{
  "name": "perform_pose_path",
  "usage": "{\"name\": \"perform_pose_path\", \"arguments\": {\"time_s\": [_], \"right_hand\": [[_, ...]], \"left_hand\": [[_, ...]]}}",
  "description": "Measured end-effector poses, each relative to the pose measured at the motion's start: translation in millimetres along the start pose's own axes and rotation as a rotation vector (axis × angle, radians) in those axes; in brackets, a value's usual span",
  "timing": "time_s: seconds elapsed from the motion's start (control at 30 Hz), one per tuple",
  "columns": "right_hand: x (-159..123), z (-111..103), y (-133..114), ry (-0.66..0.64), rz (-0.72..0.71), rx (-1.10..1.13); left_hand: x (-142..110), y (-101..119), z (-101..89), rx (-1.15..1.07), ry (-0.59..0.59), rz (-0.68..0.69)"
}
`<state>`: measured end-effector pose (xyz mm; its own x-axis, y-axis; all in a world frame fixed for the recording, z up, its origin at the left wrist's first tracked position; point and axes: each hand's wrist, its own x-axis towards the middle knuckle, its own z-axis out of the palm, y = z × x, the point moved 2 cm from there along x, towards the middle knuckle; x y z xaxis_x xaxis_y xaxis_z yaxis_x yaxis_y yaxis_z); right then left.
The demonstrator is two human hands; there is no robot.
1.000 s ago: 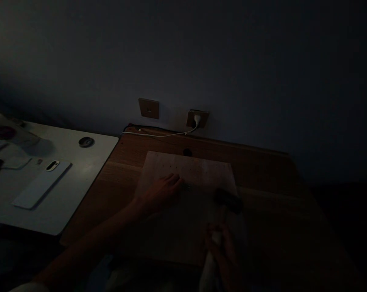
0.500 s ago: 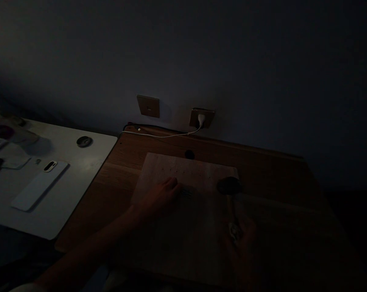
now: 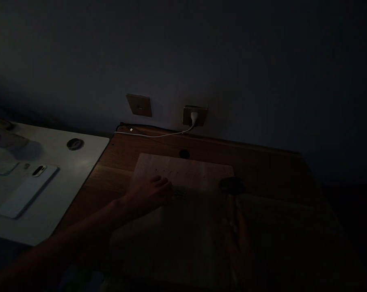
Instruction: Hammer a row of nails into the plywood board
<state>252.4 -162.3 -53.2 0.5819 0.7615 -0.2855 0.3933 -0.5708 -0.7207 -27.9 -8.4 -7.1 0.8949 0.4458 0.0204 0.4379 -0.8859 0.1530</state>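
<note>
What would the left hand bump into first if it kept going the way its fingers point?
Probably the small cluster of grey metal bits lying on the pale wooden board, just past the fingertips of the left hand; the dim light hides whether they already touch.

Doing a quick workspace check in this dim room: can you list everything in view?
wall plate: 1, beige, on wall
wall socket: 1, beige, on wall
plug: 1, white, in socket
cable: 1, white, along desk's back edge
wooden desk: 1, brown, centre
pale board: 1, pale, on desk
metal pieces: uncountable, grey, on board
hammer: 1, dark head, at board's right edge
white table: 1, white, left of desk
phone: 1, white, on table
disc: 1, dark, on table
left hand: 1, on board, beside metal pieces
right hand: 1, around hammer handle
</note>
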Motion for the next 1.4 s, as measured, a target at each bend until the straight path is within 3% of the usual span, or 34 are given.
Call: {"name": "perform_pose_path", "arguments": {"time_s": [0.13, 0.27, 0.43, 0.57, 0.67, 0.77, 0.87, 1.13, 1.23, 1.4], "right_hand": [[1, -3, -2, 0.022, -0.011, 0.005], [2, -3, -2, 0.019, -0.001, 0.009], [2, -3, 1, 0.007, 0.013, 0.027], [2, -3, 3, 0.008, 0.014, 0.031], [3, -2, 6, -0.018, 0.041, 0.041], [4, -3, 6, -0.026, 0.067, 0.043], [4, -4, 4, -0.012, 0.065, 0.042], [3, -5, 0, -0.018, 0.091, 0.09], [2, -6, -2, -0.019, 0.062, 0.104], [2, -7, -2, -0.034, 0.081, 0.124]], "left_hand": [[9, -11, -4.6, -0.077, 0.0, 0.033], [18, -17, -0.7, -0.243, 0.072, -0.065], [21, -7, 7.3, -0.461, 0.123, -0.24], [18, 3, 12.2, -0.515, 0.124, -0.27], [23, -1, 13.4, -0.545, 0.233, -0.278], [42, -11, 16.8, -0.68, 0.293, -0.324], [76, -18, 25.1, -0.791, 0.272, -0.349], [162, -6, 44.8, -0.837, 0.201, -0.121], [175, -6, 43.7, -0.798, 0.152, -0.113], [176, -6, 43.0, -0.759, 0.125, -0.081]]}}
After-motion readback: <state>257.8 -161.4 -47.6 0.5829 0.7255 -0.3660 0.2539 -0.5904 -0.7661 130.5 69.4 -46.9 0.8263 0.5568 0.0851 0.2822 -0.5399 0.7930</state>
